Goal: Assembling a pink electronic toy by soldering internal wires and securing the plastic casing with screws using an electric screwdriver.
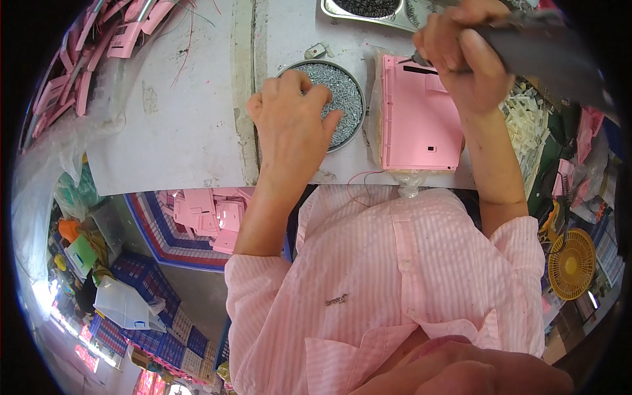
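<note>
Pink panel (416,125), one: right hand (469,58) grips one tool (530,51); left hand (293,117), grip unclear, curls over one dish (363,105).

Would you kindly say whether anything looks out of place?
Yes, mildly: a small silver metal piece lies alone just beyond the round metal dish of silvery bits, and a thin red wire curls loose near the pink plastic case, where it might snag.

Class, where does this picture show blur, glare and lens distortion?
In the head view, the dark power screwdriver in the right hand is blurred, while the round screw tin looks sharper; also in the head view, lights at lower left flare white, and the near edge of the table bows slightly.
</note>
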Tool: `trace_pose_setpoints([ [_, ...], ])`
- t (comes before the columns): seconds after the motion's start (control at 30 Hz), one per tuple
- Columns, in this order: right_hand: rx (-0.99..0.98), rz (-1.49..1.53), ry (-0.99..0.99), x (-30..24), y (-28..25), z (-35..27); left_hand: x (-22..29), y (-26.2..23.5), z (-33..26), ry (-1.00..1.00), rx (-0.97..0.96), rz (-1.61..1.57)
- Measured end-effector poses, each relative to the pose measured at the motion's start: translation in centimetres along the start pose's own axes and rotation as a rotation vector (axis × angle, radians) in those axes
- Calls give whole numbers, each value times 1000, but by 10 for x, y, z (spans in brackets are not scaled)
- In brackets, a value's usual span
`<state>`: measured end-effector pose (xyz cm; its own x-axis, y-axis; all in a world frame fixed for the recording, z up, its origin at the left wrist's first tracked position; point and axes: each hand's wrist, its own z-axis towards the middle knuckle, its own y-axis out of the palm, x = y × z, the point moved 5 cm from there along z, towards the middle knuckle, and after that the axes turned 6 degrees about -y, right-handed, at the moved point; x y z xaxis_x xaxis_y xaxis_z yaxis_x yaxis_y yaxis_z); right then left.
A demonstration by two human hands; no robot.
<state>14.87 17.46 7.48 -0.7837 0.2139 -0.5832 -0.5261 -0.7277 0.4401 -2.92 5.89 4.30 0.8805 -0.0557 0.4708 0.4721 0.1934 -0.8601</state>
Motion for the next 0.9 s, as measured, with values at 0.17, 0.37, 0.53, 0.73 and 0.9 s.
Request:
trace_pose_setpoints([
  [0.17,162,-243,153,19,-4,-3,-17,13,-12,-10,3,-51],
  [0.37,140,-362,132,29,-6,-14,-12,17,-10,31,-80,-23],
  [0.53,164,-395,199,26,-9,-14,-17,20,-2,6,26,17],
  [0.73,-136,-177,220,-19,27,14,15,21,-5,165,39,-214],
  [0.9,-189,-142,240,-32,53,7,33,21,-3,195,70,-359],
])
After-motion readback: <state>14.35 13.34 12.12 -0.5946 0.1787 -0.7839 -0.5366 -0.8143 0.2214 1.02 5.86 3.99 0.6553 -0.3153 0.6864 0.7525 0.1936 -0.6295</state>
